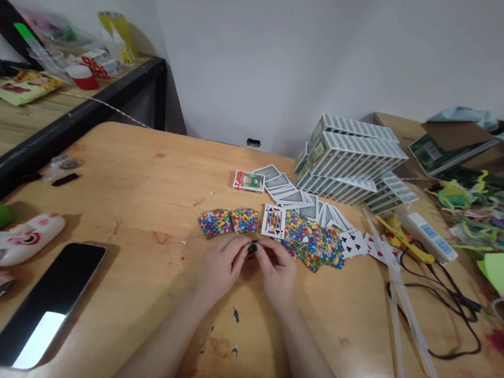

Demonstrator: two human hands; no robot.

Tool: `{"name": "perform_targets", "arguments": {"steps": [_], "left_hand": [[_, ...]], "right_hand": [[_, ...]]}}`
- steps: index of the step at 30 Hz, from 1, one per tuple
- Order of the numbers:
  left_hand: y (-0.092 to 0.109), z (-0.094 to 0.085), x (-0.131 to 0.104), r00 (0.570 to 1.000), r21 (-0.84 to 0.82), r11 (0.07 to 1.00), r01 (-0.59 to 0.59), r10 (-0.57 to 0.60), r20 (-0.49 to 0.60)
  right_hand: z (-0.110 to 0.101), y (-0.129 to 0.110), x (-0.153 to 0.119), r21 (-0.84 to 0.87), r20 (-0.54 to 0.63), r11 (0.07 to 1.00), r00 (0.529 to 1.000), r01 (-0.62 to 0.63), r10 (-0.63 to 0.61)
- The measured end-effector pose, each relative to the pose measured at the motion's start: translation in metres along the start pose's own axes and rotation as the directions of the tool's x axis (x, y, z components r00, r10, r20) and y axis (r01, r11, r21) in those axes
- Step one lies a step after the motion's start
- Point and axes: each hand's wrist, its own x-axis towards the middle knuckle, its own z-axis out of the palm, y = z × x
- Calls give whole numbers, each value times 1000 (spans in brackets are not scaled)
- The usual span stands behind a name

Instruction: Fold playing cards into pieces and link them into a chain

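My left hand and my right hand meet at the middle of the table, fingertips pinched together. Between them is a small black object, too small to name. Just beyond my fingers lies a face-up jack-like picture card of clubs. To its left are two colourful patterned squares. On its right spreads a larger patch of the same multicoloured pieces. Grey-backed playing cards fan out behind, beside a red and green card box.
Stacked card boxes stand at the back right. Clear plastic strips, a black cable and a white power strip lie at right. A phone and a white plush-like item are at left.
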Motion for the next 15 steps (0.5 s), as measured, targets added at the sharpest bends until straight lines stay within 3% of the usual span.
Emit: {"name": "perform_targets", "arguments": {"steps": [8,15], "left_hand": [[0,3,3,994,-134,991,26,-40,-99],[0,8,4,991,-130,988,83,-95,-92]], "right_hand": [[3,-5,-3,34,38,999,999,-30,29],[7,-9,-5,53,24,996,997,-75,74]]}}
